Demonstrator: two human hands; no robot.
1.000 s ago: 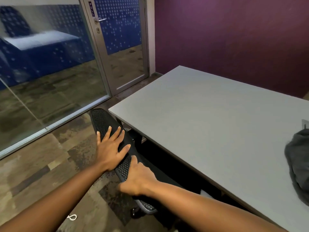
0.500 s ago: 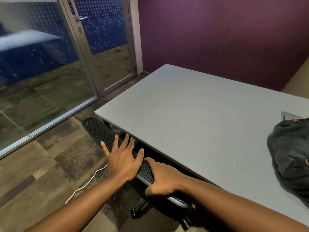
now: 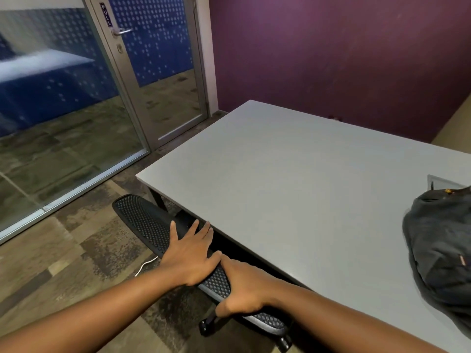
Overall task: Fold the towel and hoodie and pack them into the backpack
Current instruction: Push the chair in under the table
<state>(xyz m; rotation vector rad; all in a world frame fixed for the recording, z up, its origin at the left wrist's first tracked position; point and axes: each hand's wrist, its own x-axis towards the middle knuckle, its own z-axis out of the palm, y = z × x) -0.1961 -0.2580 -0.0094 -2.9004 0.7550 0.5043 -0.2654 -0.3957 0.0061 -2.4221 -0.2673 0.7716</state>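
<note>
A dark grey backpack (image 3: 443, 253) lies on the grey table (image 3: 293, 179) at its right side, partly cut off by the frame edge. No towel or hoodie shows. Both hands are on the top of a black mesh chair back (image 3: 142, 220) at the table's near left edge. My left hand (image 3: 190, 253) rests flat on the mesh with fingers spread. My right hand (image 3: 242, 286) is curled around the chair back's top rim, beside the left hand.
The chair's black wheeled base (image 3: 206, 327) stands on patterned carpet. A white cable (image 3: 145, 264) lies on the floor. A glass wall and a glass door (image 3: 158, 72) are to the left, a purple wall (image 3: 331, 52) behind the table. A grey cable hatch (image 3: 441, 182) sits in the tabletop.
The chair back has moved closer to the table edge with both hands on it. The view has swung right, so more of the backpack shows.
</note>
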